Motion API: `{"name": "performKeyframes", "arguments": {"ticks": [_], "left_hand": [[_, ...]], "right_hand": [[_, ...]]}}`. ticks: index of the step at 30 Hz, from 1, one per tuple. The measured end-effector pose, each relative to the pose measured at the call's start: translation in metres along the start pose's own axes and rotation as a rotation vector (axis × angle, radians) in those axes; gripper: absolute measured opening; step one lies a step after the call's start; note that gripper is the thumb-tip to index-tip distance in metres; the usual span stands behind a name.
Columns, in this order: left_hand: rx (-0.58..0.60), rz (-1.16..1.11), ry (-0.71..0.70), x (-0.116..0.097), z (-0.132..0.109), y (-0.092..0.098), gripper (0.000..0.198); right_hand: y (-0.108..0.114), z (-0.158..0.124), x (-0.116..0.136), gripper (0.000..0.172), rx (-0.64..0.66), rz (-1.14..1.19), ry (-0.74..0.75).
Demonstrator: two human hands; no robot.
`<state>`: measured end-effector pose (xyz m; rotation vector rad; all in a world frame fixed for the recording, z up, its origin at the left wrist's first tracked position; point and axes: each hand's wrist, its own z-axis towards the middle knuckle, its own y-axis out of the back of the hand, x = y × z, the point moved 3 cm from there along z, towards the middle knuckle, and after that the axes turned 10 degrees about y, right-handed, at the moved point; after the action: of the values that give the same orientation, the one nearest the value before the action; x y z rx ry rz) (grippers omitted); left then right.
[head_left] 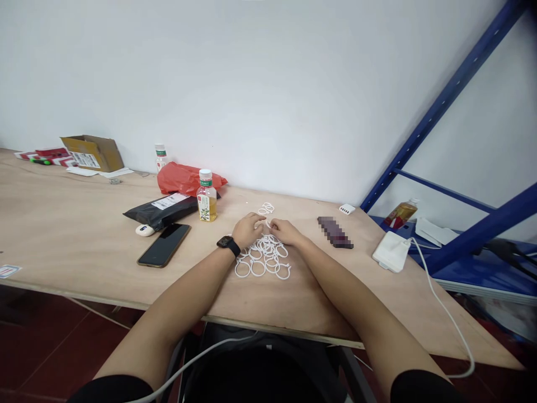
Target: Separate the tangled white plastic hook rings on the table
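Observation:
My left hand (pixel 247 230) and my right hand (pixel 283 231) sit close together above a loose pile of white plastic rings (pixel 263 258) on the plywood table (pixel 84 224). Their fingertips meet at a white plastic ring (pixel 267 223), which they partly hide and seem to pinch. A smaller group of white rings (pixel 265 209) lies just beyond my hands. A black smartwatch (pixel 229 245) is on my left wrist.
Left of the rings lie a black smartphone (pixel 164 245), a black parcel (pixel 161 211), a tea bottle (pixel 207 196) and a red bag (pixel 188 179). A pixelated object (pixel 334 232) and a white charger (pixel 391 252) lie to the right. A blue metal shelf frame (pixel 444 106) stands beyond.

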<state>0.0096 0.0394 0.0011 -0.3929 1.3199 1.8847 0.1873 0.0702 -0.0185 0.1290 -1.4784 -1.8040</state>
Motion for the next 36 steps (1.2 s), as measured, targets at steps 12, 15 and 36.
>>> {"name": "performKeyframes", "arguments": {"ticks": [12, 15, 36], "left_hand": [[0.045, 0.045, -0.068, -0.002, -0.001, 0.002, 0.026], [0.067, 0.067, -0.053, -0.003, -0.001, 0.003, 0.029], [0.081, 0.103, -0.058, -0.015, -0.005, 0.004, 0.028]], "right_hand": [[0.002, -0.020, 0.041, 0.024, -0.419, 0.447, 0.013], [0.005, -0.020, 0.043, 0.026, -0.442, 0.420, 0.032], [0.010, -0.023, 0.036, 0.019, -0.468, 0.387, 0.035]]}}
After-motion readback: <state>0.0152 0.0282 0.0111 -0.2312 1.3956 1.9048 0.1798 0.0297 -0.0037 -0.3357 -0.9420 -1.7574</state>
